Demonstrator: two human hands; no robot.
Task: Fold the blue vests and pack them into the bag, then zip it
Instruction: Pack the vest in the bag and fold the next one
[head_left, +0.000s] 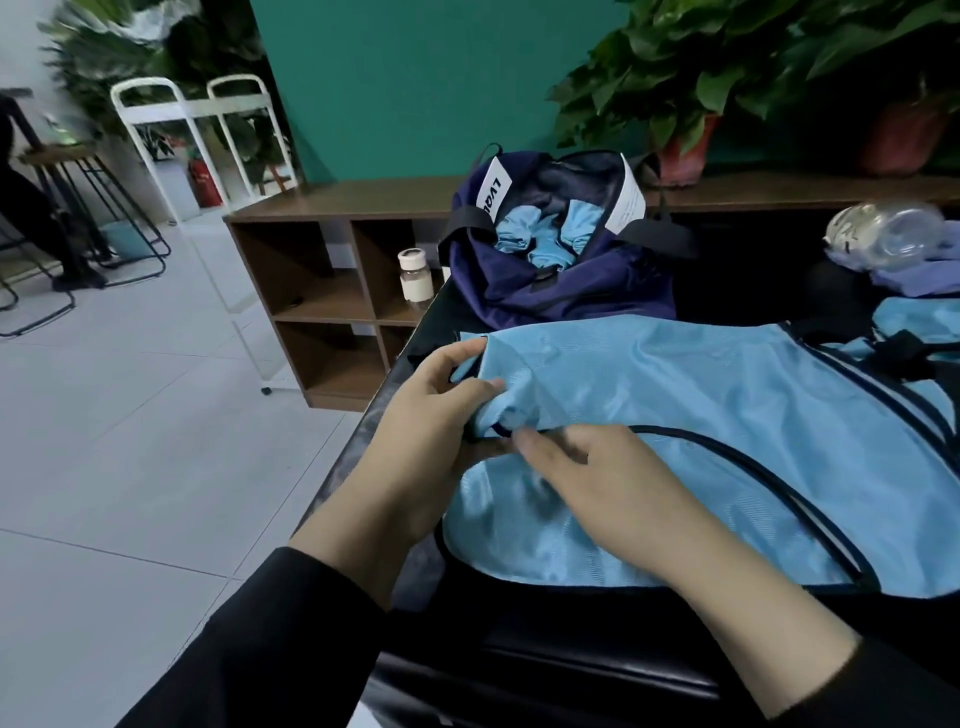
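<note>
A light blue vest (717, 415) with dark trim lies spread on the black table (753, 291) in front of me. My left hand (431, 431) pinches its bunched left edge between thumb and fingers. My right hand (613, 483) lies on the fabric just beside it, fingertips at the same bunched fold. Behind the vest stands an open navy bag (545, 280) with folded blue vests (545, 239) inside. Another blue vest (919, 322) lies at the right edge of the view.
A crumpled clear plastic bottle (883, 234) lies on lilac cloth (914, 275) at the far right. A brown shelf unit (332, 270) with a small white jar (415, 275) stands left of the table. Potted plants (691, 93) line the ledge behind. Stools (93, 218) stand on the tiled floor at left.
</note>
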